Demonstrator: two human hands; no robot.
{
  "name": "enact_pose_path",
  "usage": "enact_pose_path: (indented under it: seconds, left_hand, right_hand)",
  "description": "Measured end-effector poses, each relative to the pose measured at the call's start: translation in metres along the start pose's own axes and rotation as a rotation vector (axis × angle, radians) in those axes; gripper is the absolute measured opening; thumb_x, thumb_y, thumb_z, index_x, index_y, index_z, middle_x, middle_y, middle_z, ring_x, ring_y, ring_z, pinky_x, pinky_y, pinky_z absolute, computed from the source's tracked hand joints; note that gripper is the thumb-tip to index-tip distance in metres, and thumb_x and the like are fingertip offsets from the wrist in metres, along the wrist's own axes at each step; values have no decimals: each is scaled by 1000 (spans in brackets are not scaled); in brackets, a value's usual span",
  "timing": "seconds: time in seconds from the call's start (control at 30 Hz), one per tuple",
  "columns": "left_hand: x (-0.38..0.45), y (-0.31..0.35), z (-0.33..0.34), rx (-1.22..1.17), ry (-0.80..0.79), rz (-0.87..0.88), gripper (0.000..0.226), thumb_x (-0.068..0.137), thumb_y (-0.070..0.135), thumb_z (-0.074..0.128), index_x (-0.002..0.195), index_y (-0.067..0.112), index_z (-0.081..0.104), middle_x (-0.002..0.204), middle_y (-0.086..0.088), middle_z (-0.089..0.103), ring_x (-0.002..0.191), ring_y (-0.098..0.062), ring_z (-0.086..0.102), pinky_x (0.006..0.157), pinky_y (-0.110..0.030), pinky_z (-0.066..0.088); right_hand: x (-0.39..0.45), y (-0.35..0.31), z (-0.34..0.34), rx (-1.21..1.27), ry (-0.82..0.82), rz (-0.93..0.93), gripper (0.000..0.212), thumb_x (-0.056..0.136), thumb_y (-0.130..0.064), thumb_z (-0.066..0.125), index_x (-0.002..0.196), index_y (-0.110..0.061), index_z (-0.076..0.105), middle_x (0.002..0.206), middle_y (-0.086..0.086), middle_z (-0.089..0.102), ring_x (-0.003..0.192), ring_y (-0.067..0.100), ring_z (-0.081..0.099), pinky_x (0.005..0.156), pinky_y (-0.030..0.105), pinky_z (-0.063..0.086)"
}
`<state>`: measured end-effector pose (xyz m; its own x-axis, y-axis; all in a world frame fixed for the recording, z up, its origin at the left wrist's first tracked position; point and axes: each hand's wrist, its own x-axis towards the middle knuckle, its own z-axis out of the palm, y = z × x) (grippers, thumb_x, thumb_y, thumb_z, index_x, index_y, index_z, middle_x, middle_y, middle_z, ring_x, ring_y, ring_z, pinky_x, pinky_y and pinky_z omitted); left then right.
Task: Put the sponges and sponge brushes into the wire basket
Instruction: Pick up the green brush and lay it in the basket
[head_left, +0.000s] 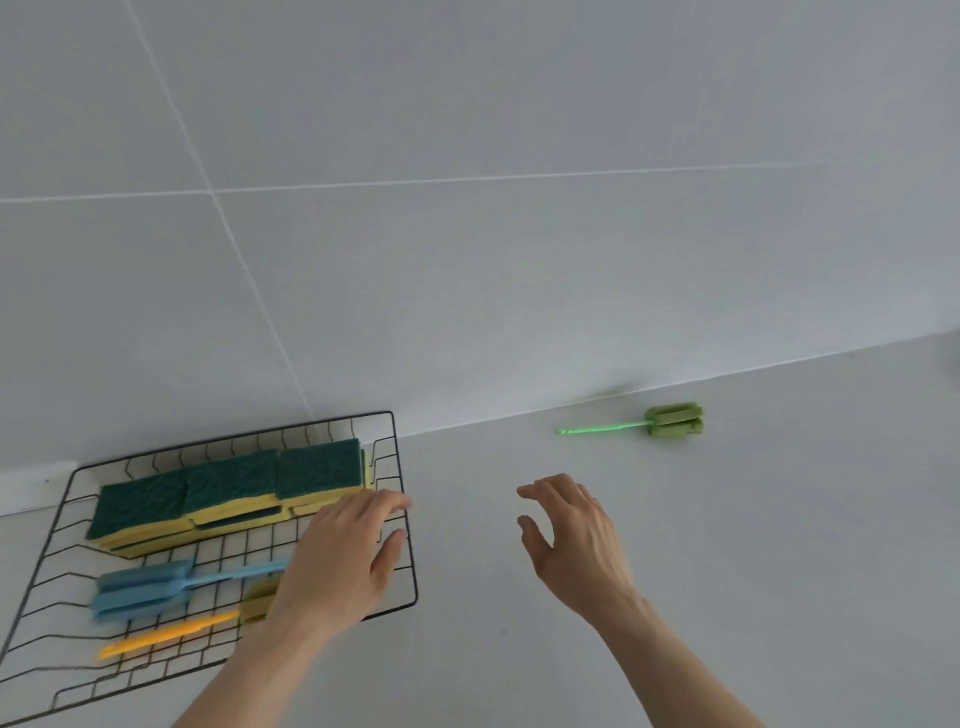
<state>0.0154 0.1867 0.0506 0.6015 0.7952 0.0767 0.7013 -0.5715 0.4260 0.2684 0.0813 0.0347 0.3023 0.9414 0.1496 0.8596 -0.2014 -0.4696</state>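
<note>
A black wire basket (395, 457) sits at the left of the white counter. Inside it, stacked green-and-yellow sponges (234, 488) line the far side. In front of them lie a blue sponge brush (145, 587) and a yellow-handled sponge brush (166, 636). My left hand (337, 561) hovers over the basket's right part, fingers spread, holding nothing, and hides part of the yellow brush's head. My right hand (576, 540) is open above the bare counter. A green sponge brush (672, 420) lies on the counter near the wall, beyond my right hand and apart from it.
A grey tiled wall (467, 208) rises directly behind the counter (727, 571). A dark object shows only a sliver at the right edge (955, 364).
</note>
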Motion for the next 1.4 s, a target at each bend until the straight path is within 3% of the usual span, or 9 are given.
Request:
enact_pose_path:
  seconds: [0.23, 0.5, 0.73, 0.8, 0.93, 1.13, 1.33, 1.4]
  left_hand:
    - [80, 89, 74, -2, -107, 82, 28, 95, 31, 56, 123, 31, 53, 120, 14, 59, 113, -11, 54, 97, -29, 41]
    - [169, 144, 133, 61, -221, 112, 39, 93, 31, 56, 131, 29, 48, 134, 10, 50, 125, -15, 42, 105, -32, 32]
    - [216, 158, 172, 123, -357, 3, 68, 94, 37, 55, 152, 31, 20, 161, 3, 24, 144, -19, 21, 115, -38, 24]
    - [218, 159, 180, 148, -358, -23, 66, 93, 35, 57, 151, 31, 24, 153, 3, 36, 137, -22, 31, 109, -39, 31]
    - [214, 161, 189, 132, -258, -41, 49, 90, 28, 62, 135, 30, 42, 122, 2, 54, 117, -24, 45, 93, -39, 41]
    - [188, 153, 179, 79, -237, -49, 21, 89, 19, 63, 106, 30, 55, 100, 7, 58, 97, -21, 54, 75, -34, 43]
    - [145, 131, 137, 83, -111, 60, 19, 86, 14, 64, 96, 28, 57, 87, 8, 54, 81, -20, 52, 70, -32, 40]
    - [127, 120, 117, 80, -41, 86, 18, 85, 14, 65, 95, 28, 57, 85, 9, 53, 79, -19, 50, 70, -32, 42]
  right_hand:
    - [15, 149, -47, -71, -3, 236, 33, 84, -18, 74, 116, -21, 67, 111, -1, 62, 95, 26, 63, 70, 35, 49]
    - [61, 246, -62, -106, 30, 302, 39, 82, -16, 76, 120, -16, 65, 115, 6, 60, 99, 32, 59, 74, 38, 49]
    - [100, 272, -59, -80, 18, 310, 76, 86, -16, 72, 151, -26, 33, 159, 7, 29, 132, 31, 40, 89, 45, 52]
    - [103, 275, -52, -55, 9, 297, 78, 86, -14, 72, 152, -27, 33, 156, 6, 34, 130, 31, 45, 88, 45, 53]
    - [103, 276, -43, 11, 73, 326, 76, 81, -8, 76, 147, -24, 43, 128, 7, 47, 101, 31, 56, 76, 45, 55]
    - [87, 260, -46, 21, 83, 280, 53, 77, -6, 81, 125, -20, 62, 106, 2, 51, 77, 24, 56, 66, 34, 46]
    - [64, 220, -48, 93, 113, 257, 45, 79, -9, 80, 120, -22, 64, 103, -2, 52, 75, 23, 60, 69, 42, 56]
    - [58, 195, -49, 128, 141, 228, 49, 80, -8, 80, 123, -23, 64, 105, -4, 51, 77, 20, 60, 70, 37, 58]
